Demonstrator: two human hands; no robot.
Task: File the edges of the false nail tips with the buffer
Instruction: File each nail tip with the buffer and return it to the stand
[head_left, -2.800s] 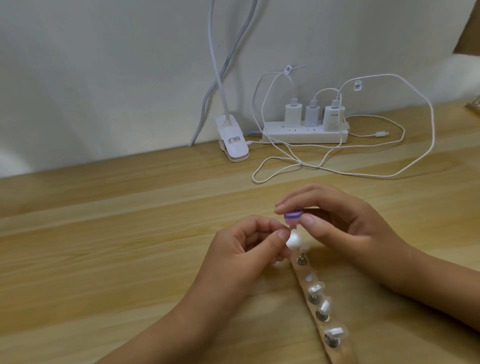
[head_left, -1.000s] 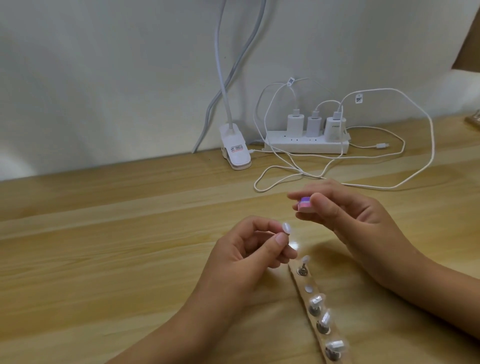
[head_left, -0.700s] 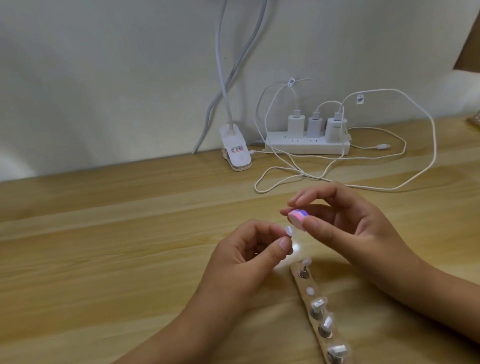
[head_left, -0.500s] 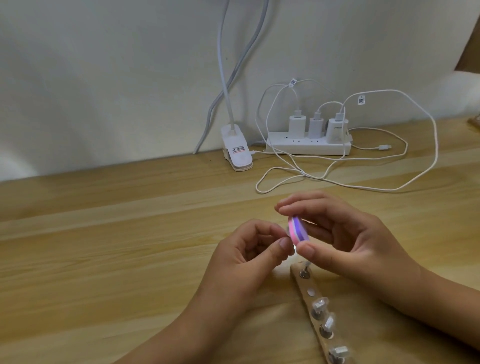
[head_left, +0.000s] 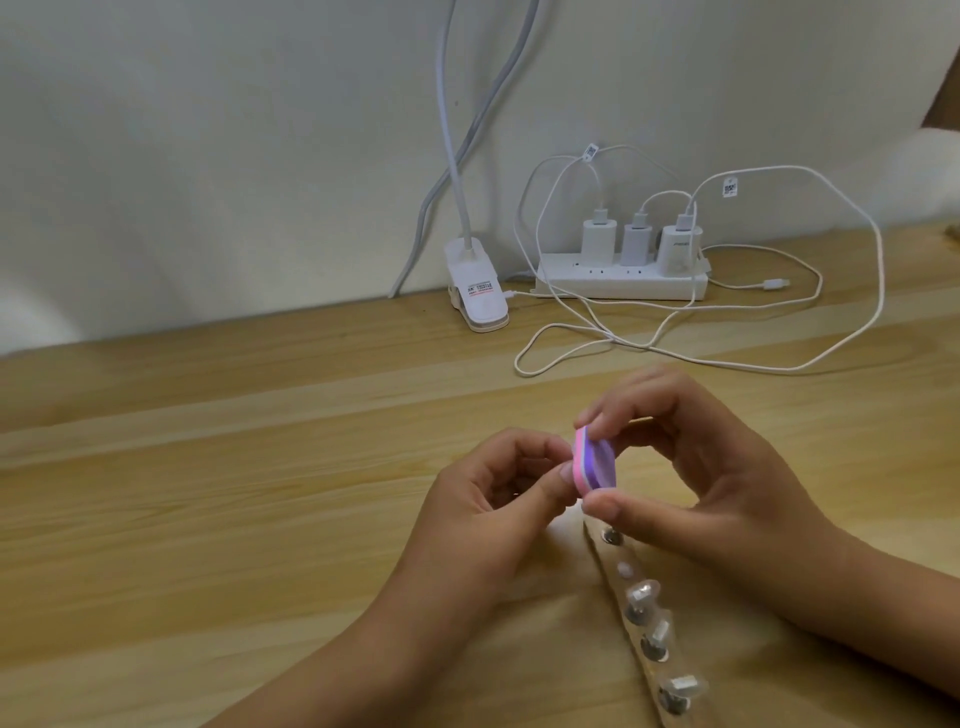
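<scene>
A small pink, white and purple buffer block (head_left: 594, 465) is pinched between the thumb and fingers of my right hand (head_left: 691, 467), standing on edge. My left hand (head_left: 498, 504) has its thumb and forefinger pinched together right against the buffer's pink face; the false nail tip it held a moment ago is hidden behind the fingers and the block. Below the hands lies a wooden strip (head_left: 644, 644) carrying several clear nail tips (head_left: 642, 592) on small metal stands.
A white power strip (head_left: 623, 283) with three chargers sits at the back against the wall, with white cables (head_left: 727, 358) looping over the desk. A white clip lamp base (head_left: 117, 306) stands to its left. The wooden desk (head_left: 208, 493) stretches out to the left.
My right hand brought the buffer down and left, turned it on edge and set it against my left fingertips. The nail tip seen earlier above my left thumb is now hidden.
</scene>
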